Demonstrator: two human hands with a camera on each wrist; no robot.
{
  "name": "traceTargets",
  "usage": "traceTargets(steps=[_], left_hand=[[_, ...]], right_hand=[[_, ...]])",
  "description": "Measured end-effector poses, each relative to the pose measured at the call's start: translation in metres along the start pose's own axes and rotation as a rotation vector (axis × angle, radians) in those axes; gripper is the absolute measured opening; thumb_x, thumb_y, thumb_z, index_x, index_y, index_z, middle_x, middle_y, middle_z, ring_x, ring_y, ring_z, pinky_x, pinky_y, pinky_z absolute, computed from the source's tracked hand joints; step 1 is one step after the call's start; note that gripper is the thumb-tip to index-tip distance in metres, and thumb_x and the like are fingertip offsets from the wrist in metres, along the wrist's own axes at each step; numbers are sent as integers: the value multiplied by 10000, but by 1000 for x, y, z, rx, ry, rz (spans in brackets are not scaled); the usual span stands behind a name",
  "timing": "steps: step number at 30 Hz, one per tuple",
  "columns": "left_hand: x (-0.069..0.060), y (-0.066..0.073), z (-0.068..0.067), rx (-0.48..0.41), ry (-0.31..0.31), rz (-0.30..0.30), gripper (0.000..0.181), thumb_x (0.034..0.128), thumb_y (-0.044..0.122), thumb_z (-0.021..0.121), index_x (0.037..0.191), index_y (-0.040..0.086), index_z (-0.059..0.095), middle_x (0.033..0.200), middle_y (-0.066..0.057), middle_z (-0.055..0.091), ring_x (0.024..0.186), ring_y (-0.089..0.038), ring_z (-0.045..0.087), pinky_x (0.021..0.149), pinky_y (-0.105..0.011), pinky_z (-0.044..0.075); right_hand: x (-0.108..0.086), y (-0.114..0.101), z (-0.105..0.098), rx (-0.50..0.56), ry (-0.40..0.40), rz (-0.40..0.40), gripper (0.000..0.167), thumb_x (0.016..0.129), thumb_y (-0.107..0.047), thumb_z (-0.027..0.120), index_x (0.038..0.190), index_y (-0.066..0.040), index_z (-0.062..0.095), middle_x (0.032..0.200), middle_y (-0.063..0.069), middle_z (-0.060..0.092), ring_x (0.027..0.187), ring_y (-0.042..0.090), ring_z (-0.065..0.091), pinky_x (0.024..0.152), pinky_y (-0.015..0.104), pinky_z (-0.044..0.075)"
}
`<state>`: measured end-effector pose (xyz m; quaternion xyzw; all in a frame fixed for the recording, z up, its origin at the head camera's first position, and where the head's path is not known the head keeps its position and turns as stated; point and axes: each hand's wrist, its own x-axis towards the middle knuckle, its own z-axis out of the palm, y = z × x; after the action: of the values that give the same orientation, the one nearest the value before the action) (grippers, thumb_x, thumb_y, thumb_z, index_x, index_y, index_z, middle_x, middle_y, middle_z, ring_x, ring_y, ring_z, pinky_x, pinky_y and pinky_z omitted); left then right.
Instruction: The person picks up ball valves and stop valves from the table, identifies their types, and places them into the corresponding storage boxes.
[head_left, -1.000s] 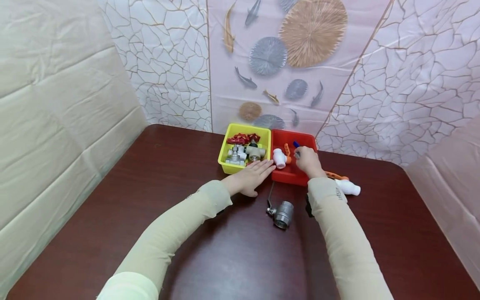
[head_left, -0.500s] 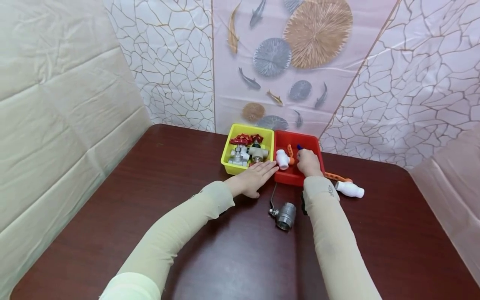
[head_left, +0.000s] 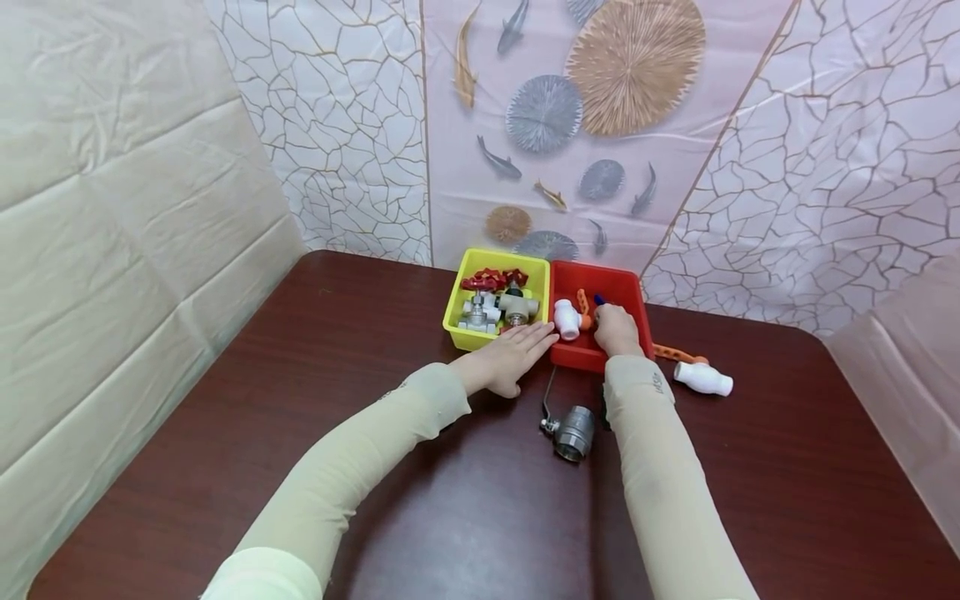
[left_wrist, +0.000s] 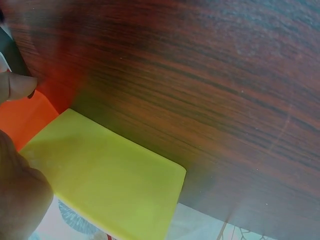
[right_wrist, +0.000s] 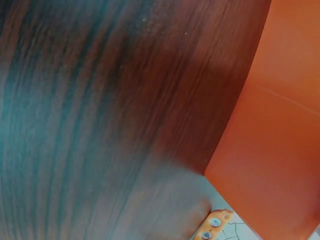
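Observation:
My right hand point(head_left: 618, 331) reaches into the red bin point(head_left: 579, 359), its curled fingers on a valve with a blue handle point(head_left: 598, 299); the valve's body is mostly hidden by the hand. Left of those fingers, a white ball valve point(head_left: 567, 320) with an orange handle lies in the same bin. My left hand point(head_left: 513, 358) rests with straight fingers at the front rims where the yellow bin point(head_left: 467, 338) and red bin meet. In the left wrist view, part of that hand and its thumb show beside the yellow wall point(left_wrist: 115, 165).
Several valves with red handwheels point(head_left: 483, 280) fill the yellow bin. A metal ball valve point(head_left: 574, 433) with a lever lies on the table point(head_left: 375, 308) in front. Right of the red bin lies another white valve point(head_left: 703, 378) with an orange handle. A patterned cloth point(head_left: 543, 112) hangs behind.
My right hand has lowered the blue-handled valve deeper into the red bin. The left hand stays at the bin rims. The view has shifted slightly.

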<state>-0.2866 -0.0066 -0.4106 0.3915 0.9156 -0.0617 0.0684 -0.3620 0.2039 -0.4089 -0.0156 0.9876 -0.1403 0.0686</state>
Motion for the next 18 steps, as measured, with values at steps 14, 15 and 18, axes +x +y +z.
traceTargets(steps=[14,15,18], left_hand=[[1,0,5,40,12,1,1012,814,291,676,1520,85,-20,1598,-91,-49,1477,-225,-39,1204,-341,46],[1,0,5,42,16,0,1013,812,292,678,1520,85,-17,1599,-91,-45,1477,-226,-35,1204,-342,49],[2,0,6,49,18,2,1015,815,303,678,1519,82,-19,1598,-97,-38,1478,-230,-31,1204,-344,50]], right_hand=[[3,3,3,-18,-13,-14,150,945,-15,456,887,7,592,944,208,588,837,335,542,733,399,430],[3,3,3,-24,-12,-18,149,944,-12,455,897,10,595,958,213,592,842,338,544,736,404,432],[3,3,3,-38,-18,-28,147,941,-8,457,928,13,602,988,221,604,855,342,550,748,416,439]])
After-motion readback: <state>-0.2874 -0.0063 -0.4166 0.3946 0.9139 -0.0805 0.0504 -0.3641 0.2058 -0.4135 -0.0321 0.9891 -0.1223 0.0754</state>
